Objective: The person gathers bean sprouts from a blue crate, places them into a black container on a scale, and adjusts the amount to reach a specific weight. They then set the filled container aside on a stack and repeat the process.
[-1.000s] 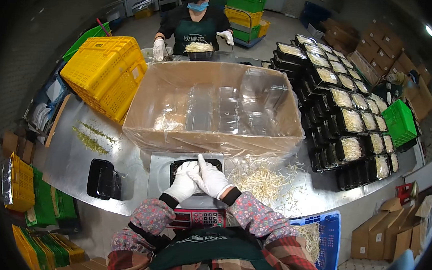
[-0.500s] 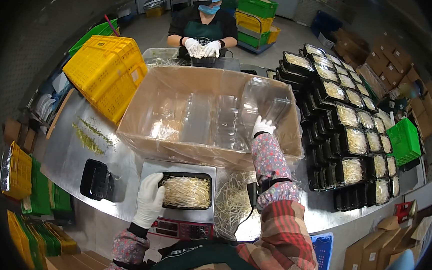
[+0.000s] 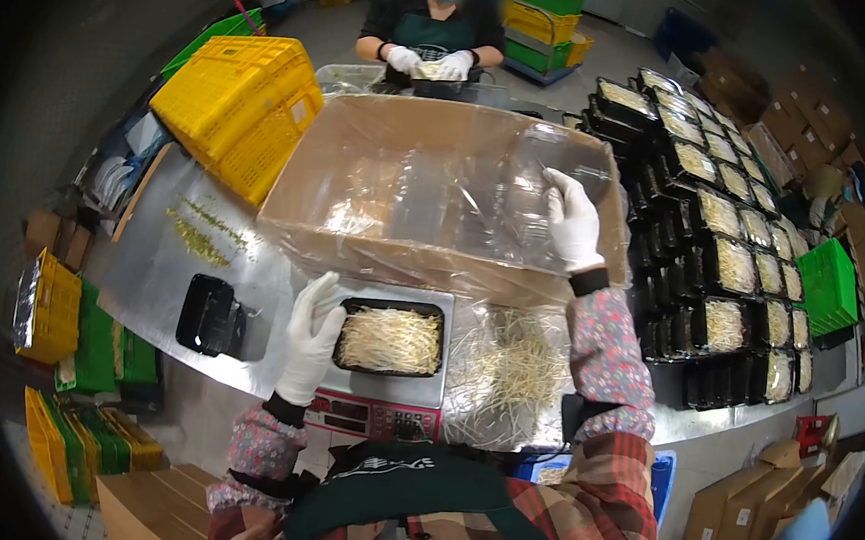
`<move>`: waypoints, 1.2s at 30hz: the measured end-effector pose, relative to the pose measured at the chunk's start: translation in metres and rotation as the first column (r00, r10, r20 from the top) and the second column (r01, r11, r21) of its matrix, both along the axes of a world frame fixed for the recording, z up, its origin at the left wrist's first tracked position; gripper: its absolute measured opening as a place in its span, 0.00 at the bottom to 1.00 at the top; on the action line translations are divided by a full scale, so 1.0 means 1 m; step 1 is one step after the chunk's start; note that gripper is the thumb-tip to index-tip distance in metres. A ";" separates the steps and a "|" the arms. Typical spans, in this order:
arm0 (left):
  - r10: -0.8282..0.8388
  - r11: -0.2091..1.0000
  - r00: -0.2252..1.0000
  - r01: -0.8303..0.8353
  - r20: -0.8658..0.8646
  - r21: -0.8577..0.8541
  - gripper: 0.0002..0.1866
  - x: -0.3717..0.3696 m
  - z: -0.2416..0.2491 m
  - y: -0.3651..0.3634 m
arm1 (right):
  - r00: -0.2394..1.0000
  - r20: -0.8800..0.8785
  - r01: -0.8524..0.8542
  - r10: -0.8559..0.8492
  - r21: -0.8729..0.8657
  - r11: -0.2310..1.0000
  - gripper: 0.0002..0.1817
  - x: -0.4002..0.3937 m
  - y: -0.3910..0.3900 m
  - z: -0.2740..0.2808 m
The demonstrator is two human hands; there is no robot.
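My left hand [image 3: 312, 337], white-gloved with the fingers apart, is upright at the left edge of a black tray [image 3: 391, 337] of bean sprouts. That tray rests on the scale [image 3: 377, 415]. Over the right end of a large cardboard box [image 3: 404, 253] lined with plastic, my right hand [image 3: 571, 222] has its fingers closed on the edge of a clear plastic lid [image 3: 529, 181]. More clear lids lie in the box, hard to tell apart. Loose bean sprouts [image 3: 506, 370] lie right of the tray.
Empty black trays [image 3: 207, 314] stand at the left, near green scraps [image 3: 199, 239] and a tilted yellow crate [image 3: 233, 106]. Filled trays [image 3: 734, 266] are stacked high at the right. Across the box, a co-worker's gloved hands [image 3: 432, 64] are at another tray.
The view has shifted. My right hand has drawn back and up from the lids, turning, with a clear lid in its fingers. My left hand stays beside the tray, its fingers spread more.
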State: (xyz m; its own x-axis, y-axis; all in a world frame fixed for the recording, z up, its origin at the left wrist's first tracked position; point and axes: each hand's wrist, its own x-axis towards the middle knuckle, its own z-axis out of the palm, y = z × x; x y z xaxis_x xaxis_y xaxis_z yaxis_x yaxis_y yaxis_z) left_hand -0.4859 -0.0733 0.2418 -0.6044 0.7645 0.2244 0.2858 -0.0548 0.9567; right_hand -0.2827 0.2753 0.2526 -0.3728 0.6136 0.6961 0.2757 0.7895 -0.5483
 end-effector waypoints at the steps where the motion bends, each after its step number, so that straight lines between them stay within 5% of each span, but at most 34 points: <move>1: -0.023 0.999 0.997 0.020 0.071 0.042 0.29 0.003 0.006 0.003 | 0.988 -0.027 -0.152 0.150 -0.098 0.984 0.15 0.002 -0.018 0.008; 3: -0.097 0.985 0.986 0.075 0.138 0.155 0.37 0.005 0.016 0.008 | 0.906 0.003 -0.390 0.424 -0.386 0.836 0.14 0.004 -0.068 0.023; 5: -0.146 0.972 0.952 0.088 0.268 0.218 0.36 0.018 0.020 0.013 | 0.816 0.109 -0.500 0.568 -0.362 0.787 0.15 -0.002 -0.111 0.019; 7: -0.207 0.978 0.941 0.199 0.267 0.058 0.31 0.013 -0.001 0.014 | 0.732 0.156 -0.575 0.663 -0.381 0.724 0.15 -0.012 -0.141 -0.007; 13: -0.017 0.999 0.919 0.033 0.395 -0.033 0.16 0.002 -0.062 0.013 | 0.814 -0.176 -0.467 0.554 -0.765 0.442 0.15 0.003 -0.148 -0.086; 15: 0.075 0.997 0.977 -0.074 -0.199 0.010 0.12 -0.002 -0.085 0.021 | 0.868 -0.104 -0.372 0.486 -0.785 0.496 0.14 -0.002 -0.150 -0.109; 17: 0.116 0.990 0.976 -0.127 -0.183 -0.052 0.10 -0.012 -0.090 0.022 | 0.948 -0.032 -0.230 0.316 -0.756 0.613 0.14 -0.020 -0.160 -0.130; 19: 0.243 0.951 0.782 -0.309 -0.574 -0.019 0.12 -0.038 -0.094 0.019 | 0.974 0.016 -0.156 0.226 -0.675 0.721 0.16 -0.042 -0.165 -0.151; 21: 0.212 0.925 0.783 -0.353 -0.584 -0.137 0.10 -0.056 -0.114 0.011 | 0.977 0.016 -0.143 0.213 -0.689 0.710 0.15 -0.054 -0.174 -0.137; 22: 0.185 0.942 0.957 -0.238 -0.225 -0.235 0.11 -0.064 -0.132 0.008 | 0.978 0.013 -0.142 0.209 -0.691 0.709 0.15 -0.056 -0.173 -0.141; 23: 0.145 0.955 0.974 -0.092 0.174 -0.281 0.12 -0.069 -0.142 0.008 | 0.975 0.012 -0.136 0.220 -0.753 0.644 0.14 -0.059 -0.170 -0.148; 24: 0.116 0.969 0.962 -0.055 0.249 -0.240 0.10 -0.066 -0.133 0.006 | 0.973 0.013 -0.126 0.232 -0.808 0.576 0.12 -0.061 -0.166 -0.154; 27: 0.024 0.978 0.896 0.072 0.443 -0.198 0.08 -0.070 -0.124 0.002 | 0.963 -0.214 -0.265 0.162 -0.850 0.455 0.12 -0.067 -0.166 -0.167; 30: 0.073 0.990 0.904 -0.014 0.420 -0.140 0.06 -0.066 -0.136 0.006 | 0.937 -0.313 -0.349 0.154 -0.831 0.433 0.12 -0.068 -0.169 -0.167; 34: 0.098 0.983 0.918 -0.031 0.384 -0.178 0.08 -0.060 -0.128 -0.005 | 0.951 -0.259 -0.309 0.170 -0.823 0.477 0.14 -0.056 -0.174 -0.158; 36: 0.137 0.955 0.907 -0.013 0.398 -0.297 0.12 -0.048 -0.096 -0.020 | 0.961 -0.192 -0.236 0.201 -0.945 0.225 0.16 -0.032 -0.183 -0.121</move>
